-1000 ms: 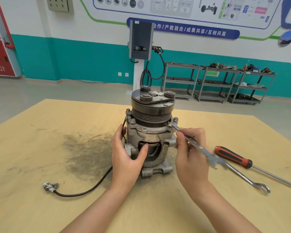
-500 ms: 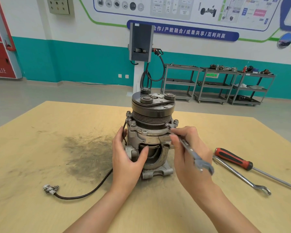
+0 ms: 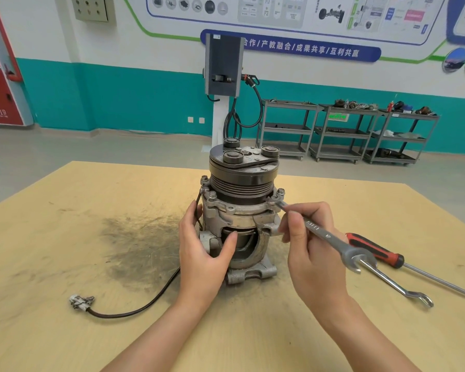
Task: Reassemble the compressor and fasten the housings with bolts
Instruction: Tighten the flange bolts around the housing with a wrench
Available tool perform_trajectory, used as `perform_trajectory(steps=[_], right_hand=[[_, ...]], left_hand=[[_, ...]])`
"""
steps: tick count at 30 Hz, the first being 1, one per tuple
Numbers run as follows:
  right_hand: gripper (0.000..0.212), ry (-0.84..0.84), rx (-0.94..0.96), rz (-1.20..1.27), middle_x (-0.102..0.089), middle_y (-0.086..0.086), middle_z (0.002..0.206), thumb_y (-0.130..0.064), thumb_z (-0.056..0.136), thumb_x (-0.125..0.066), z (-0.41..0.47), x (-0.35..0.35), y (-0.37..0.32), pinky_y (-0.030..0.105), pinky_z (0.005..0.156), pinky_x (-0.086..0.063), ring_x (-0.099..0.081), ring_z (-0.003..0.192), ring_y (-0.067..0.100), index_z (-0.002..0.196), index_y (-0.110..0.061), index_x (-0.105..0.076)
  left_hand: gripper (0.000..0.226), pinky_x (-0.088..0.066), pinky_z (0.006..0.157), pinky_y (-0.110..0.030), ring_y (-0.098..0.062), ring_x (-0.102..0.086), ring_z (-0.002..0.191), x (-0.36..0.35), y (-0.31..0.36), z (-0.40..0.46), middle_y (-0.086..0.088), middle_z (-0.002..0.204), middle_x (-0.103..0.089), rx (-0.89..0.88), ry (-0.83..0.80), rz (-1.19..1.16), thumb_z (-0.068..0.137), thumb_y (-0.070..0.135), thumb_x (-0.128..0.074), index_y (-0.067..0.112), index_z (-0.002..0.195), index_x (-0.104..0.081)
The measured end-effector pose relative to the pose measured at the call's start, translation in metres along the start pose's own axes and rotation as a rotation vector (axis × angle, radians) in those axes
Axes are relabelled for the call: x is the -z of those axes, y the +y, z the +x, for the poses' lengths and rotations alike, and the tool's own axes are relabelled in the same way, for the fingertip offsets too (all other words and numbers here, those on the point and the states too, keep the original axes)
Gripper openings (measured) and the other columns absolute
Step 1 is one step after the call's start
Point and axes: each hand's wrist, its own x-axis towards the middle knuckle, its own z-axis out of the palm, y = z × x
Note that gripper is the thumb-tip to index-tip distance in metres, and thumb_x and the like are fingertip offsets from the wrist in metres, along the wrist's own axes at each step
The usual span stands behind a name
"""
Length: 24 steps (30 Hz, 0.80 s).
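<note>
The compressor (image 3: 242, 210) stands upright in the middle of the wooden table (image 3: 65, 224), its dark grooved pulley on top and grey housing below. My left hand (image 3: 202, 251) grips the lower housing from the left, thumb across the front opening. My right hand (image 3: 309, 242) holds a steel combination wrench (image 3: 325, 234). The wrench's far end sits on a bolt (image 3: 273, 201) at the right front of the housing flange. Other bolts (image 3: 212, 195) stand up around the flange.
A red-handled screwdriver (image 3: 373, 249) and a second thin wrench (image 3: 397, 285) lie on the table to the right. The compressor's black cable (image 3: 145, 304) runs left to a connector (image 3: 79, 302). A dark grease stain marks the table left of the compressor.
My right hand swung the wrench handle in towards the compressor half a second ago and has swung it back out to the right now. My left hand kept its grip on the housing.
</note>
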Motion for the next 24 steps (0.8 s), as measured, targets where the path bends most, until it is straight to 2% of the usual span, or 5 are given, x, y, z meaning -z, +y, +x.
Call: perform_trajectory(steps=[3,5,9,18,24], right_hand=[[0.012,0.03,-0.091,0.127,-0.062,-0.003,0.069,-0.037,0.097,-0.042,0.001,0.0,-0.003,0.017,0.057,-0.045,-0.059,0.061,0.011,0.092,-0.03,-0.051],[0.019,0.053,-0.19,0.24,-0.064,0.003,0.07,-0.032,0.099,-0.041,0.005,0.003,-0.005,0.019,0.053,-0.041,-0.059,0.059,0.02,0.09,-0.021,-0.052],[0.027,0.079,-0.372,0.45,-0.065,0.004,0.066,-0.031,0.102,-0.039,0.013,0.01,-0.002,0.022,0.041,-0.034,-0.057,0.054,0.018,0.089,-0.011,-0.051],[0.029,-0.036,-0.531,0.627,-0.071,0.01,0.077,-0.035,0.095,-0.042,0.017,0.016,0.003,0.021,0.041,-0.036,-0.06,0.058,0.018,0.096,-0.009,-0.055],[0.028,-0.091,-0.555,0.698,-0.068,0.012,0.074,-0.035,0.093,-0.043,0.022,0.018,0.004,0.021,0.041,-0.036,-0.058,0.058,0.019,0.094,-0.009,-0.054]], left_hand=[[0.083,-0.035,0.115,-0.033,-0.003,-0.039,0.136,0.0,0.0,0.0,0.009,0.144,-0.044,0.002,-0.005,0.001,0.081,0.024,-0.078,0.029,0.148,-0.029],[0.084,-0.035,0.114,-0.032,-0.002,-0.04,0.135,0.0,-0.001,0.0,0.009,0.144,-0.044,0.0,-0.004,0.002,0.081,0.023,-0.079,0.028,0.148,-0.029],[0.083,-0.035,0.114,-0.032,-0.001,-0.04,0.135,0.0,-0.001,0.0,0.009,0.143,-0.045,0.002,-0.008,-0.007,0.081,0.021,-0.079,0.024,0.148,-0.031],[0.083,-0.033,0.11,-0.023,0.007,-0.038,0.133,-0.001,-0.001,0.0,0.022,0.139,-0.042,-0.001,-0.01,-0.016,0.081,0.025,-0.078,0.03,0.148,-0.029],[0.083,-0.035,0.111,-0.027,0.003,-0.039,0.134,-0.001,-0.003,0.001,0.015,0.141,-0.044,-0.01,-0.007,-0.011,0.082,0.023,-0.078,0.03,0.148,-0.029]])
